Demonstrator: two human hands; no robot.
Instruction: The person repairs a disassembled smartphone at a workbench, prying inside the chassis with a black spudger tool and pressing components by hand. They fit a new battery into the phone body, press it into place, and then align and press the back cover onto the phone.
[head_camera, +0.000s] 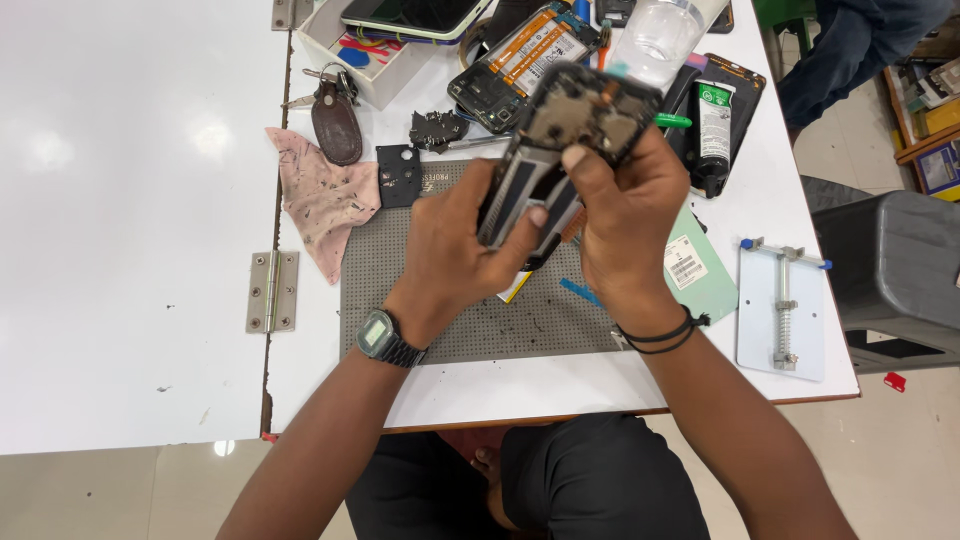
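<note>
An opened phone body (565, 135), its back off and its inner parts showing, is held up over the grey perforated work mat (420, 270). My left hand (460, 250), with a wristwatch, grips its lower part from the left. My right hand (625, 225), with black bands on the wrist, holds the right side, thumb pressed on the upper inner frame. A black camera-cover piece (400, 175) and a small dark bracket (437, 128) lie at the mat's top left corner.
A pink cloth (320, 200) and a brown key fob (335, 120) lie to the left. Another opened phone (520, 60), a white box (370, 60), a clear bottle (655, 40), a black glue tube (712, 135), a green card (700, 270) and a metal clamp plate (782, 310) surround the mat. A person's leg (850, 50) is at top right.
</note>
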